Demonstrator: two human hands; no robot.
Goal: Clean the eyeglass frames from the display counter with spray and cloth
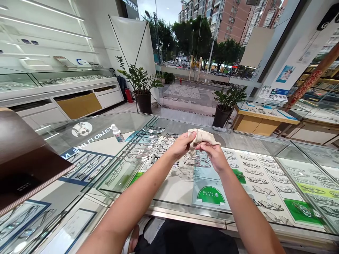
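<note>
Above the glass display counter, my left hand (183, 144) is closed on the left part of a cream cloth (205, 137), thumb on top. My right hand (213, 153) pinches the cloth's lower edge from the right, its fingers close to the left ones. Thin eyeglasses appear to be wrapped in the cloth; their outline is mostly hidden. A small white bottle (118, 134) stands on the glass to the left of my hands.
Rows of eyeglasses (261, 180) lie under the glass counter top (169, 208). A brown panel (26, 155) juts in at the left. Potted plants (143, 88) and glass doors are beyond the counter.
</note>
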